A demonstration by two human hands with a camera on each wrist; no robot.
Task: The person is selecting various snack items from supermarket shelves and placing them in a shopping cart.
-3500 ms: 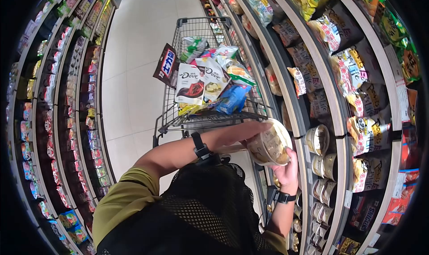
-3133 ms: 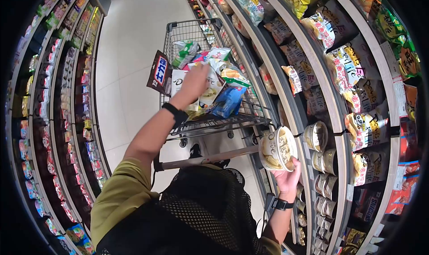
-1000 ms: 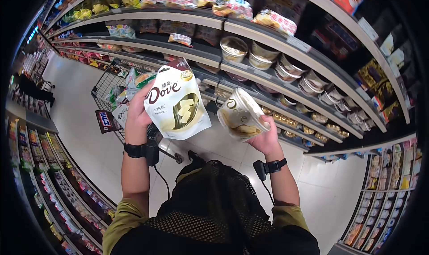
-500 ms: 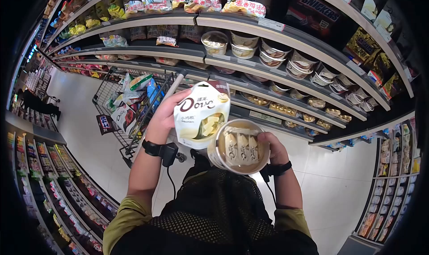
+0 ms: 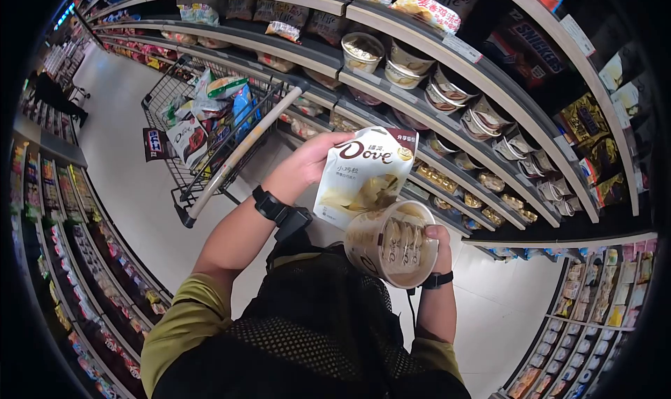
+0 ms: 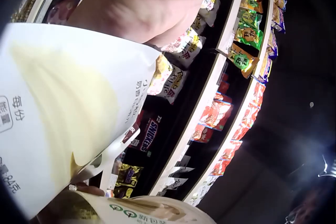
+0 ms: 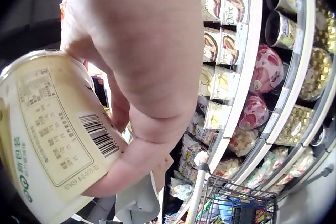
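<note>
My left hand pinches a white Dove chocolate pouch by its upper left edge, its printed front turned up toward the head view. Lower and to the right, my right hand grips a round cream tub with its thumb at the rim. Wrapped Dove bars show through the tub's clear lid. The tub overlaps the pouch's bottom corner in the head view. A barcode and small print cover the tub's side in the right wrist view. The pouch's back fills much of the left wrist view.
A wire shopping cart stands at the left with several snack bags and another Dove pouch in it. Shelves of similar tubs and bags curve across the front and right. A person in dark clothes is far left.
My left hand left the tub, reached into the cart and lifted out the Dove pouch. The head view turned toward the shelf. Pouch and tub came together, and the tub's lid tipped toward the head.
</note>
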